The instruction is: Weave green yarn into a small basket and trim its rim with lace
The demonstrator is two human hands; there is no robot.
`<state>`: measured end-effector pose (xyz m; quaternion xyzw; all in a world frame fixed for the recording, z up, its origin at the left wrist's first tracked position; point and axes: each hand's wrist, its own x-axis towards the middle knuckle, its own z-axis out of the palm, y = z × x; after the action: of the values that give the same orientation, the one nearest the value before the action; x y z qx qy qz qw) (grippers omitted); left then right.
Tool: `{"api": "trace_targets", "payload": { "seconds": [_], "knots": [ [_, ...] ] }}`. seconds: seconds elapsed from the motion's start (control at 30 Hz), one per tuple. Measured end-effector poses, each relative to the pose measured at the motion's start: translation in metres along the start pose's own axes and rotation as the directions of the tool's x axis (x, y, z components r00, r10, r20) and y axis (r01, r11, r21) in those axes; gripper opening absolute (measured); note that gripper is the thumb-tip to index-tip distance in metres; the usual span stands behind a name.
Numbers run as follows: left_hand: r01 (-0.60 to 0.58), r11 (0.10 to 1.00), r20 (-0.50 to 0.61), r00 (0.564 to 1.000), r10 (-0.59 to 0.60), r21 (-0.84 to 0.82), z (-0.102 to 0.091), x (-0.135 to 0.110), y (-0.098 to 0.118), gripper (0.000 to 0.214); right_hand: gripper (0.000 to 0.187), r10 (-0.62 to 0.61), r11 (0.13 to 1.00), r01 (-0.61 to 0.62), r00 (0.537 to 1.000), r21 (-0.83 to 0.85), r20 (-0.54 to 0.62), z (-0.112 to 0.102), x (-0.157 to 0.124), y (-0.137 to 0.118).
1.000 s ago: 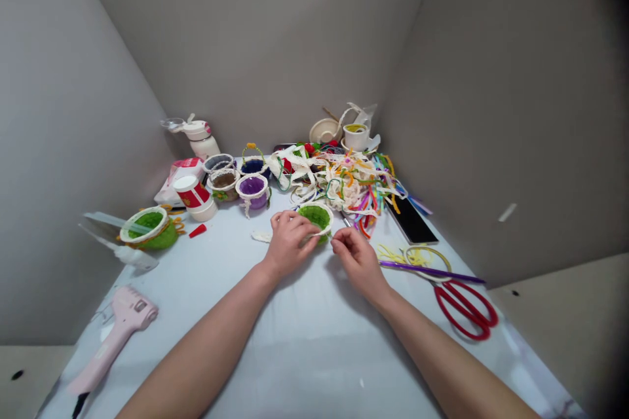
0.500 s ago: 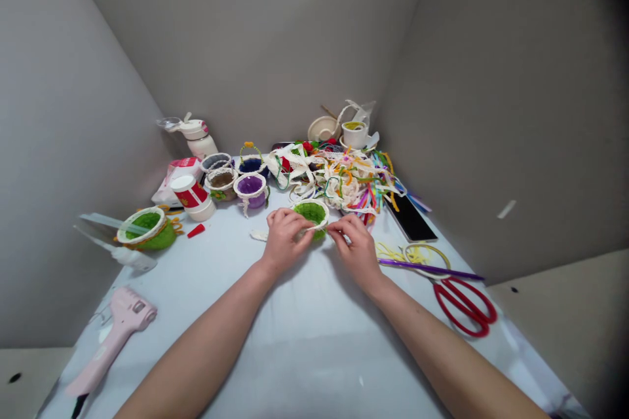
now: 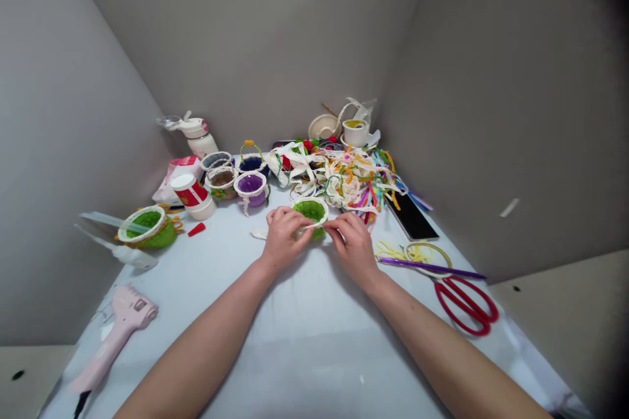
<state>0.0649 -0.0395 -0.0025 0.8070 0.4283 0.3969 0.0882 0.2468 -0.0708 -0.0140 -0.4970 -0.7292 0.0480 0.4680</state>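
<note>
A small green cup [image 3: 310, 211] with a white lace rim stands on the white table [image 3: 304, 340], in front of me. My left hand [image 3: 284, 236] grips its near left side, fingers curled round the cup and the lace. My right hand [image 3: 352, 243] is at its right side, fingertips pinched on the lace trim at the rim. A short scrap of white lace [image 3: 259, 234] lies just left of my left hand.
Behind the cup lies a tangle of lace and coloured ribbons [image 3: 346, 180]. Several decorated cups [image 3: 251, 184] and a red-and-white paper cup [image 3: 191, 196] stand at the left. Another green cup [image 3: 147, 226], a pink glue gun [image 3: 118, 327], red scissors [image 3: 464, 308] and a phone [image 3: 411, 217] lie about.
My right hand has moved left from beside the cup to its rim and closed on the lace. My left hand kept its grip on the cup.
</note>
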Motion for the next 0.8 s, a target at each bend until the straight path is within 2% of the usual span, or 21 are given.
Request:
{"api": "trace_targets", "payload": {
  "seconds": [0.2, 0.5, 0.8],
  "knots": [
    [0.010, 1.000, -0.009, 1.000, -0.010, 0.002, -0.001, 0.000, 0.001, 0.007, 0.015, 0.011, 1.000, -0.011, 1.000, 0.002, 0.009, -0.001, -0.001, -0.001],
    [-0.035, 0.999, -0.021, 0.999, 0.036, 0.015, 0.000, 0.000, 0.000, 0.009, 0.015, 0.034, 0.999, -0.033, 0.998, -0.015, 0.045, -0.001, -0.002, -0.003],
    [-0.100, 0.993, -0.048, 0.993, 0.103, 0.058, 0.004, -0.004, 0.000, 0.010, 0.012, 0.135, 0.984, -0.139, 0.990, 0.109, 0.047, 0.001, -0.011, -0.011]
  ]
}}
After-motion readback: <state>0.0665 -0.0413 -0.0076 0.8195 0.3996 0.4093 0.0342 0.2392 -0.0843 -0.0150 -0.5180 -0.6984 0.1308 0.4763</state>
